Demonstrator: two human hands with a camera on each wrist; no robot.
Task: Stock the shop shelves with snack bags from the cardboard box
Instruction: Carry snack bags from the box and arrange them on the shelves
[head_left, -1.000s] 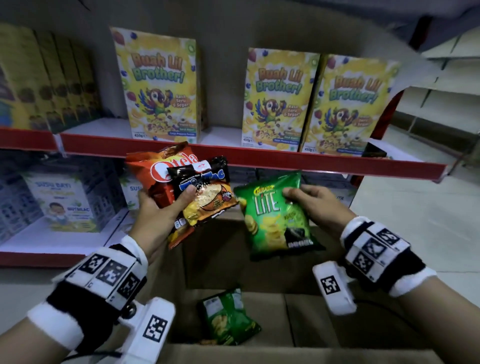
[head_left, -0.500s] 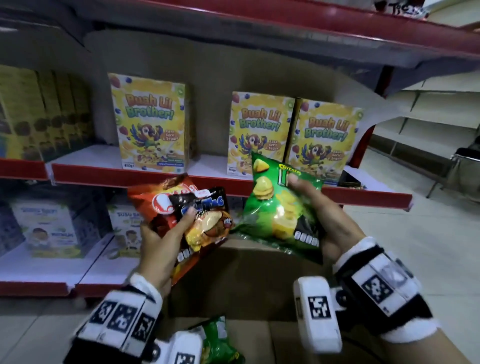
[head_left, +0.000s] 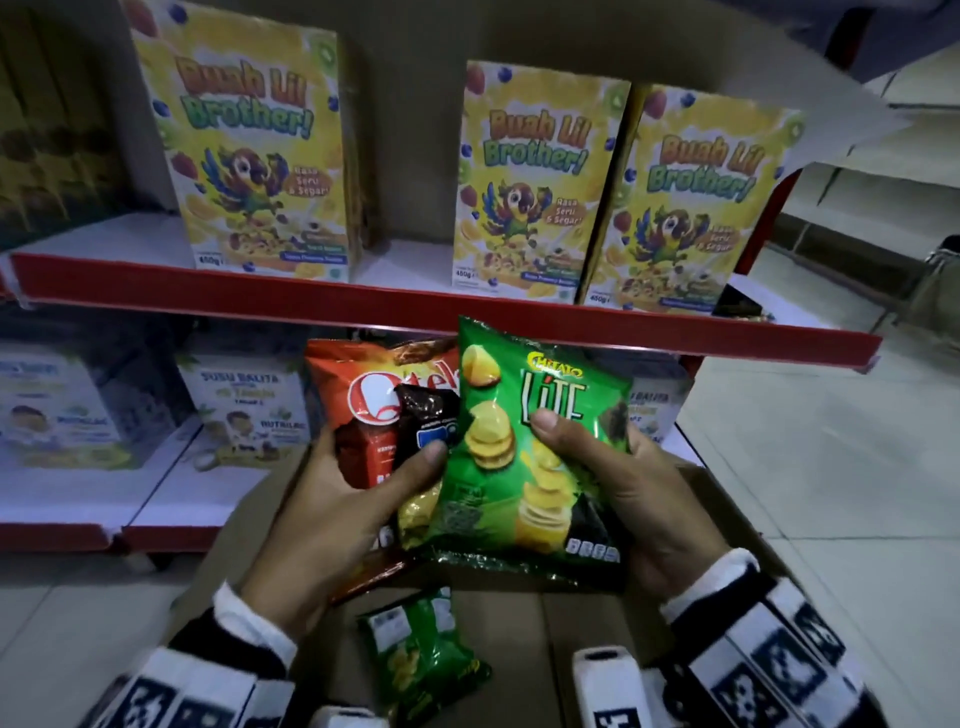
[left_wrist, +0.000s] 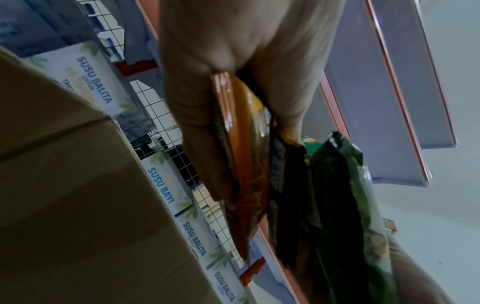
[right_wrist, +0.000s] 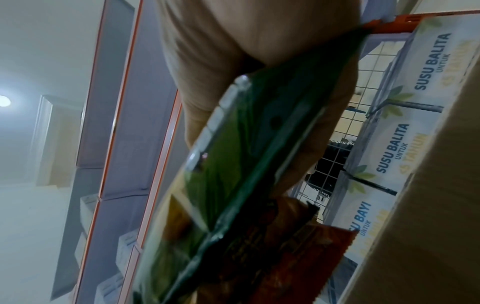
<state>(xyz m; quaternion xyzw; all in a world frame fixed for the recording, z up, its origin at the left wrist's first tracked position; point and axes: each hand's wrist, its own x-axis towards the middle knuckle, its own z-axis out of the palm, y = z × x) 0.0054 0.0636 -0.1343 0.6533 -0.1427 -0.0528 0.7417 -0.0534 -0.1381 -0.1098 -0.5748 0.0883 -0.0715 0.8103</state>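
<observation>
My left hand (head_left: 363, 483) grips a red snack bag (head_left: 358, 410) and a small black snack bag (head_left: 423, 415) together, thumb across the black one. My right hand (head_left: 613, 467) holds a green Lite chip bag (head_left: 524, 457) upright, thumb on its front, its left edge overlapping the black bag. Both hands hover above the open cardboard box (head_left: 582, 618), in which one more green snack bag (head_left: 421, 654) lies. In the left wrist view the red bag (left_wrist: 246, 164) sits between thumb and fingers. The right wrist view shows the green bag (right_wrist: 233, 164) edge-on in my right hand.
A red-edged shelf (head_left: 415, 306) above the hands carries three yellow cereal boxes (head_left: 524, 182), with a gap between the first and second. The lower shelf (head_left: 171, 499) holds white milk-powder boxes (head_left: 249, 410). Tiled floor (head_left: 831, 441) lies to the right.
The right hand has brought the green bag left and upright until it overlaps the bags in my left hand. The view has come closer to the shelf.
</observation>
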